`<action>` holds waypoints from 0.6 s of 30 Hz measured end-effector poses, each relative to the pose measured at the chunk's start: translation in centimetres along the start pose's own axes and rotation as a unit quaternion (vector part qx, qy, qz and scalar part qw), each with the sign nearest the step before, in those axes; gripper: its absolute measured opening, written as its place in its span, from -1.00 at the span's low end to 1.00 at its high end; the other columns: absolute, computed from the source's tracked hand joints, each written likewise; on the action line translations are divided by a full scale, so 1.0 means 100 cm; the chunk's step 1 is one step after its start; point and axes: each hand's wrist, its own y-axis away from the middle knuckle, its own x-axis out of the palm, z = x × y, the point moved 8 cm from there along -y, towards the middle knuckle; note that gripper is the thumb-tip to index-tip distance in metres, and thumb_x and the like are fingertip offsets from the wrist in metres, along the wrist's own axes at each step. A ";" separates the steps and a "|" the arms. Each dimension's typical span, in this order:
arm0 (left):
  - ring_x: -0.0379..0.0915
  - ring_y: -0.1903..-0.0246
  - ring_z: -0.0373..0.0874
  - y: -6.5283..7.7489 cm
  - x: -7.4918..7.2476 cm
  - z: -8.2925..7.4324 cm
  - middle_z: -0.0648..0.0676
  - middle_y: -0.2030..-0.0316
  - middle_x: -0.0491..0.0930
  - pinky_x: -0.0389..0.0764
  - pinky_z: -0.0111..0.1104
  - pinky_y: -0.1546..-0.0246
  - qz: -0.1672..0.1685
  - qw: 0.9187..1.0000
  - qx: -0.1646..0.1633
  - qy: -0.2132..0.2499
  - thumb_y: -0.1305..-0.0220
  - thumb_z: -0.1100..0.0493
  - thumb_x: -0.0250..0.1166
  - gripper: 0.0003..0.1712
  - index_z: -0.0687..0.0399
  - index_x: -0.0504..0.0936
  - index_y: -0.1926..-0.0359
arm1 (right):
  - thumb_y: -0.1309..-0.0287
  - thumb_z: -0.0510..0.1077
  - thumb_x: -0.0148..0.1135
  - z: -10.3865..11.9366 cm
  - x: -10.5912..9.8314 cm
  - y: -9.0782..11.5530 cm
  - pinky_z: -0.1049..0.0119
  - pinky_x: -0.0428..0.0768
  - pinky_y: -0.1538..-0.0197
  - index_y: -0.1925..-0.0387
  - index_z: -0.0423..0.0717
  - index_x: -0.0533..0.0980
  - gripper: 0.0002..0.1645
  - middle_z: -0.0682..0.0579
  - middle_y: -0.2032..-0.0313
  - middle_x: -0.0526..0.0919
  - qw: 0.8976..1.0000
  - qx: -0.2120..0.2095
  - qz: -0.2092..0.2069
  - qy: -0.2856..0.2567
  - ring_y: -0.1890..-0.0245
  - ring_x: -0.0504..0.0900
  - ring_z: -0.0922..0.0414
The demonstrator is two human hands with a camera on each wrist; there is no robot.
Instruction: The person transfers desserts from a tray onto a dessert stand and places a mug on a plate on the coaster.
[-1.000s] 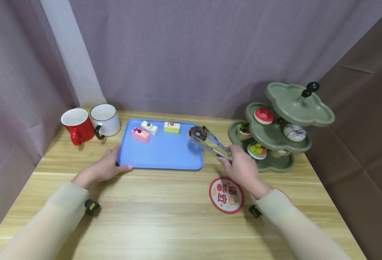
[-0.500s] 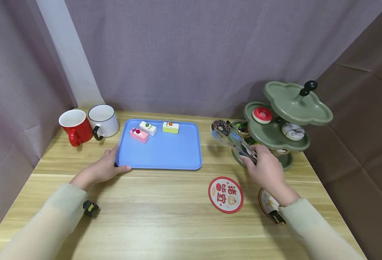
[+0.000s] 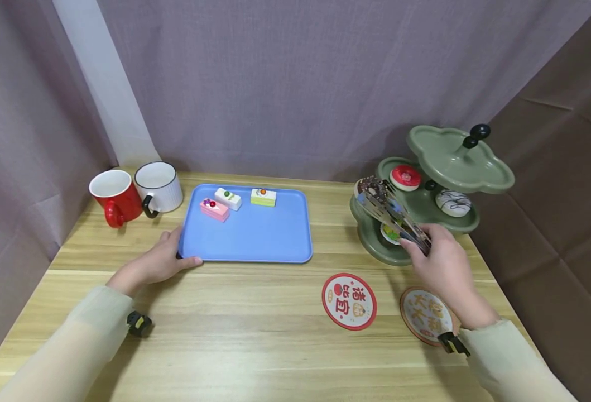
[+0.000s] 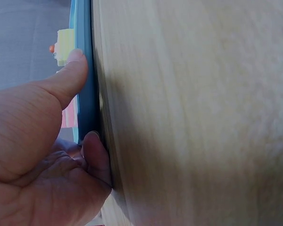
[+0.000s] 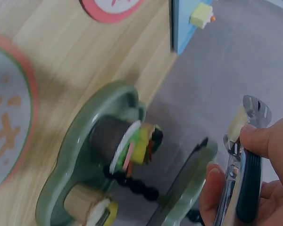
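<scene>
In the head view my left hand (image 3: 157, 262) holds the front left corner of a blue tray (image 3: 245, 240); its thumb lies along the rim in the left wrist view. Three small cake slices, pink (image 3: 215, 210), white (image 3: 227, 199) and yellow (image 3: 263, 197), sit towards the tray's back. My right hand (image 3: 443, 262) grips metal tongs (image 3: 398, 218), which pinch a chocolate doughnut (image 3: 370, 187) with sprinkles. That doughnut is up beside the left edge of a green tiered stand (image 3: 463, 167). A red doughnut (image 3: 405, 176) and a white striped doughnut (image 3: 453, 203) rest on the middle tier.
Fruit-topped cupcakes (image 5: 115, 143) occupy the stand's bottom tier. Two round coasters, one red-rimmed (image 3: 349, 301) and one partly under the right wrist (image 3: 423, 315), lie in front of it. A red mug (image 3: 128, 204) and a white mug (image 3: 167, 192) stand back left.
The right hand has carried the doughnut in the tongs rightward, from over the tray's right edge to the stand. The left hand has kept its hold on the tray corner.
</scene>
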 end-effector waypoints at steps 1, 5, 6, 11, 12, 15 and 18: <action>0.06 -0.22 0.31 0.000 0.000 0.000 0.54 -0.24 0.01 0.05 0.21 -0.27 0.001 1.000 -0.001 0.000 -0.28 -0.18 0.26 0.20 0.44 -0.32 -0.45 | -0.19 -0.01 0.33 -0.002 -0.003 0.001 -0.10 0.39 0.34 0.08 -0.34 0.47 -0.51 -0.24 0.28 0.53 1.000 0.002 -0.004 0.000 0.33 0.51 -0.17; 0.04 -0.23 0.33 0.001 -0.001 -0.001 0.55 -0.25 0.00 0.04 0.21 -0.27 0.001 1.000 0.001 -0.002 -0.27 -0.18 0.27 0.21 0.46 -0.32 -0.45 | -0.20 0.01 0.31 -0.014 -0.015 0.004 -0.10 0.37 0.37 0.09 -0.33 0.46 -0.52 -0.24 0.31 0.50 1.000 0.025 -0.007 0.007 0.36 0.48 -0.17; 0.03 -0.24 0.33 0.001 -0.001 -0.001 0.56 -0.26 -0.01 0.03 0.21 -0.27 0.002 1.000 0.000 -0.001 -0.27 -0.18 0.27 0.21 0.46 -0.32 -0.45 | -0.21 0.01 0.30 -0.016 -0.018 0.005 -0.11 0.37 0.36 0.08 -0.34 0.46 -0.51 -0.25 0.30 0.50 0.999 0.031 -0.005 0.008 0.36 0.48 -0.18; 0.02 -0.24 0.34 0.001 -0.001 -0.001 0.56 -0.27 -0.02 0.03 0.21 -0.28 0.004 1.000 -0.001 -0.002 -0.27 -0.18 0.27 0.21 0.47 -0.32 -0.44 | -0.24 0.05 0.25 -0.031 -0.029 0.009 -0.12 0.37 0.36 0.06 -0.36 0.44 -0.47 -0.26 0.28 0.49 0.998 0.053 0.005 0.012 0.36 0.47 -0.20; 0.01 -0.25 0.34 0.001 0.000 -0.001 0.56 -0.27 -0.03 0.02 0.20 -0.28 0.005 1.000 -0.001 -0.003 -0.27 -0.18 0.27 0.21 0.47 -0.32 -0.44 | -0.23 0.04 0.26 -0.034 -0.031 0.010 -0.10 0.36 0.36 0.08 -0.36 0.45 -0.48 -0.25 0.30 0.49 0.998 0.054 0.002 0.013 0.37 0.46 -0.18; 0.02 -0.24 0.33 0.000 0.000 0.000 0.55 -0.27 -0.03 0.03 0.20 -0.28 0.005 1.000 -0.001 -0.003 -0.28 -0.18 0.26 0.21 0.45 -0.33 -0.45 | -0.23 0.04 0.26 -0.043 -0.034 0.011 -0.08 0.35 0.37 0.08 -0.37 0.46 -0.48 -0.25 0.30 0.49 0.998 0.060 0.000 0.016 0.38 0.46 -0.18; 0.04 -0.24 0.32 0.000 0.000 0.001 0.55 -0.26 -0.01 0.04 0.20 -0.27 0.004 1.000 0.000 0.001 -0.28 -0.17 0.26 0.21 0.45 -0.33 -0.45 | -0.23 0.06 0.26 -0.052 -0.035 0.012 -0.12 0.36 0.34 0.05 -0.41 0.45 -0.43 -0.29 0.27 0.50 0.998 0.067 -0.001 0.018 0.36 0.47 -0.22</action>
